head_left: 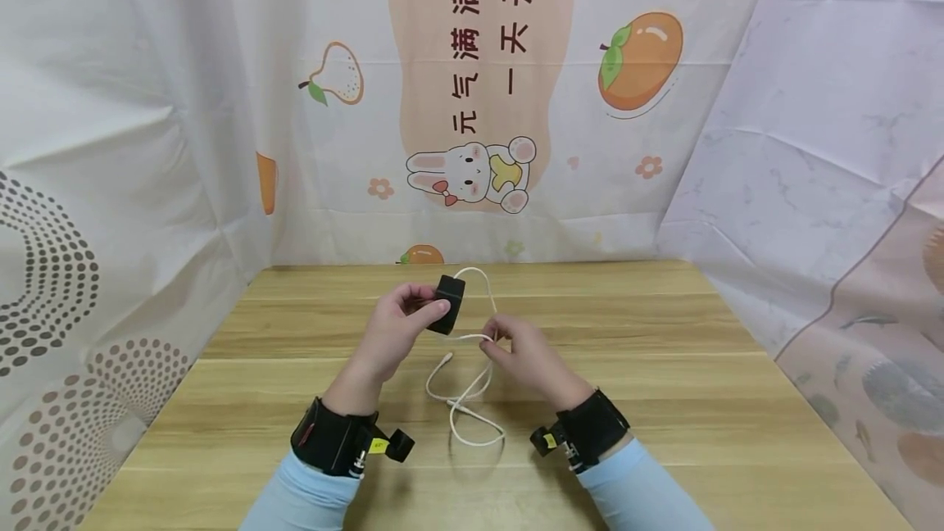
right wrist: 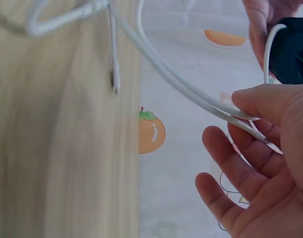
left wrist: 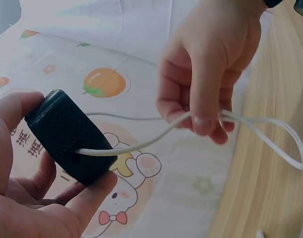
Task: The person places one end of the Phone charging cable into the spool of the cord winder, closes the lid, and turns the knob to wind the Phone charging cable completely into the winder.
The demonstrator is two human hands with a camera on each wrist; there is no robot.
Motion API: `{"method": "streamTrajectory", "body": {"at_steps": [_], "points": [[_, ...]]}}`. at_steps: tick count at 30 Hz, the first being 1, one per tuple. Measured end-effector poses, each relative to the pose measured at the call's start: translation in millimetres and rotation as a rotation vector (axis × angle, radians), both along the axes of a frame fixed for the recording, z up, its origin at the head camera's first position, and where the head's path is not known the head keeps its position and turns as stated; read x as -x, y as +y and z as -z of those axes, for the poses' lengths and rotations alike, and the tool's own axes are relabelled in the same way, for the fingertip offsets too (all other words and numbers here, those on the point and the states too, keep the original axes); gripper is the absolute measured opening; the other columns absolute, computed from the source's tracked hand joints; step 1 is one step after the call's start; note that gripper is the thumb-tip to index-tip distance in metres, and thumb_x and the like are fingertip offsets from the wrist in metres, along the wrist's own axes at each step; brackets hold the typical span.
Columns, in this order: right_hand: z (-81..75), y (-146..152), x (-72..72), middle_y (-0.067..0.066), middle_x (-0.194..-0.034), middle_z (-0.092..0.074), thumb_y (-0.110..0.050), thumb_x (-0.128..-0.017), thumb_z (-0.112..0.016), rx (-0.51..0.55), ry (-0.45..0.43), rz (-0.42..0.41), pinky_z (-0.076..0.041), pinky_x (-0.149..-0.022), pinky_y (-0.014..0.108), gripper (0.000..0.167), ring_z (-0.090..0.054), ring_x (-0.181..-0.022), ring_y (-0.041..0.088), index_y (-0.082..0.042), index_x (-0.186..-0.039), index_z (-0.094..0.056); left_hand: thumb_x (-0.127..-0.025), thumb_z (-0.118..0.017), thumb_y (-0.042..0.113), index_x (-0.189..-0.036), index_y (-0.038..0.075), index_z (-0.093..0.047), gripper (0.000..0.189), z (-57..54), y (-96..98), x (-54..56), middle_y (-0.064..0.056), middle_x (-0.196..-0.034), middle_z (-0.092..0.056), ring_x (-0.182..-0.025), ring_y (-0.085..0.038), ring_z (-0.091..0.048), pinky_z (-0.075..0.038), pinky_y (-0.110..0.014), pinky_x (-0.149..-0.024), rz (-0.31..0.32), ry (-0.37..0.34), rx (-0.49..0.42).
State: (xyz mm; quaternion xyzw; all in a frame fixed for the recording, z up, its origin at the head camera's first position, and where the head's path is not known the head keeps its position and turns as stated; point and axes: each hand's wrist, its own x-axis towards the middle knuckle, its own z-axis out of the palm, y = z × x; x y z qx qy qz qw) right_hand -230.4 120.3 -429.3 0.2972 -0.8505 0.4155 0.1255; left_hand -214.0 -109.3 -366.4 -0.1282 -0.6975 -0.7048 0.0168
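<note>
In the head view, my left hand (head_left: 391, 333) holds a black block (head_left: 447, 304) up over the table, thumb on one side and fingers on the other. A white cable (left wrist: 111, 151) comes out of the block's near face in the left wrist view, and another strand shows behind the block. To the right, my right hand (head_left: 527, 355) pinches the cable between thumb and fingers. Two strands pass under that thumb in the right wrist view. Below the hands the rest of the cable hangs or lies in loops, with a slim plug end (head_left: 447, 358) pointing up and away.
The wood-grain table (head_left: 295, 400) spreads beneath both hands. Behind it hangs a white cloth (head_left: 332, 162) printed with fruit and a rabbit, and patterned cloths enclose the left and right sides. Each wrist wears a black strap (head_left: 597, 430) with a small camera.
</note>
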Motion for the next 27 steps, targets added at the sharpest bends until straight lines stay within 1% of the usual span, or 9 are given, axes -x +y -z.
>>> {"method": "streamTrajectory", "body": {"at_steps": [4,9,12,15,17,19,21,24,27], "points": [[-4.4,7.0,0.8,-0.008,-0.084,-0.062,-0.003,-0.088,-0.075,0.024,0.033,0.012,-0.054,-0.074,0.039,0.017,-0.061,-0.084,0.012,-0.014,-0.086,-0.062,-0.092,-0.074,0.010,-0.111,-0.005,-0.060,0.028,0.1,-2.9,2.5,-0.014,-0.106,-0.061,-0.096,-0.023,-0.059,-0.053,-0.026,-0.079,-0.032,0.007,0.024],[-9.7,16.0,1.3,-0.005,-0.083,-0.060,0.004,-0.084,-0.072,0.042,0.056,0.048,-0.048,-0.058,0.027,0.020,-0.056,-0.075,0.011,-0.013,-0.086,-0.060,-0.091,-0.076,0.012,-0.111,-0.004,-0.062,0.029,0.2,-7.2,4.5,-0.015,-0.109,-0.061,-0.099,-0.025,-0.060,-0.054,-0.027,-0.081,-0.067,0.019,0.055],[-12.2,20.6,2.6,0.002,-0.084,-0.060,0.008,-0.083,-0.068,0.080,0.042,0.065,-0.048,-0.061,0.024,0.023,-0.056,-0.075,0.013,-0.008,-0.096,-0.056,-0.091,-0.076,0.014,-0.112,-0.004,-0.063,0.030,-0.3,-9.9,4.6,-0.016,-0.112,-0.061,-0.100,-0.026,-0.060,-0.054,-0.027,-0.082,-0.082,0.023,0.070],[-13.5,24.6,5.0,0.007,-0.085,-0.060,0.010,-0.085,-0.067,0.118,0.025,0.068,-0.048,-0.063,0.025,0.033,-0.056,-0.074,0.013,-0.002,-0.112,-0.052,-0.092,-0.076,0.015,-0.113,-0.004,-0.062,0.031,-1.7,-12.6,4.9,-0.017,-0.113,-0.060,-0.101,-0.027,-0.060,-0.054,-0.028,-0.082,-0.094,0.029,0.086],[-14.6,27.2,6.1,0.006,-0.087,-0.061,0.009,-0.087,-0.069,0.130,0.013,0.063,-0.050,-0.062,0.025,0.041,-0.058,-0.073,0.013,-0.001,-0.122,-0.050,-0.092,-0.076,0.016,-0.112,-0.005,-0.062,0.033,-2.7,-15.1,5.4,-0.018,-0.114,-0.060,-0.103,-0.027,-0.060,-0.054,-0.028,-0.083,-0.105,0.031,0.096],[-15.5,30.4,7.3,0.003,-0.086,-0.063,0.007,-0.089,-0.072,0.114,0.020,0.067,-0.050,-0.059,0.025,0.043,-0.060,-0.070,0.012,0.000,-0.127,-0.053,-0.092,-0.077,0.017,-0.112,-0.005,-0.061,0.034,-3.9,-17.9,5.6,-0.018,-0.115,-0.059,-0.104,-0.028,-0.059,-0.054,-0.028,-0.083,-0.121,0.032,0.117],[-16.7,33.9,7.9,0.001,-0.087,-0.066,0.004,-0.090,-0.074,0.095,0.020,0.069,-0.052,-0.059,0.025,0.037,-0.062,-0.071,0.011,0.000,-0.125,-0.060,-0.091,-0.077,0.019,-0.112,-0.004,-0.061,0.035,-4.9,-21.2,6.1,-0.018,-0.116,-0.059,-0.106,-0.028,-0.058,-0.053,-0.029,-0.083,-0.140,0.033,0.132],[-18.7,40.3,8.5,0.001,-0.086,-0.069,0.001,-0.093,-0.073,0.072,0.011,0.066,-0.054,-0.062,0.027,0.023,-0.065,-0.073,0.012,0.000,-0.115,-0.070,-0.090,-0.078,0.020,-0.111,-0.004,-0.061,0.036,-6.0,-26.4,6.9,-0.017,-0.117,-0.059,-0.109,-0.028,-0.057,-0.052,-0.030,-0.082,-0.169,0.043,0.153],[-20.9,47.3,8.8,0.002,-0.087,-0.071,-0.001,-0.095,-0.071,0.055,-0.011,0.066,-0.055,-0.063,0.028,0.016,-0.067,-0.075,0.014,-0.001,-0.110,-0.073,-0.090,-0.079,0.021,-0.110,-0.003,-0.061,0.037,-6.8,-31.5,7.9,-0.017,-0.118,-0.059,-0.112,-0.028,-0.056,-0.052,-0.031,-0.082,-0.194,0.053,0.162]]}}
